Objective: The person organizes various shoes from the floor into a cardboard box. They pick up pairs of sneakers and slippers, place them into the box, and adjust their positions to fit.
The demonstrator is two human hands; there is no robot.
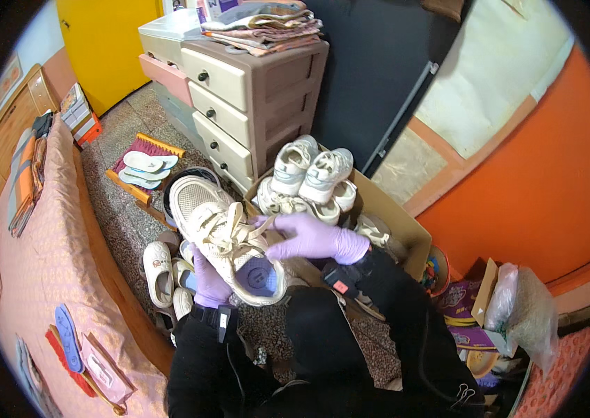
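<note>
A cream lace-up sneaker (224, 226) is held up in front of me, toe pointing away to the upper left. Its laces are tied, and a bluish-purple insole (256, 274) shows through the opening. My left hand (210, 280), in a lilac glove, grips the shoe's left side near the heel, with some fingers hidden beneath. Also gloved, my right hand (312, 235) closes on the right side by the collar and laces, thumb and fingers partly round the edge. White sneakers (309, 171) are stacked in the cardboard box (413, 240) just beyond the right hand.
At left is a bed (51, 223) with a blue insole (68, 338) and a red brush (72, 362). Light insoles (145, 167) lie on a small wooden stool (159, 144). Several shoes (158, 274) rest on the floor. A drawer cabinet (267, 104) stands ahead; packages (469, 306) sit right.
</note>
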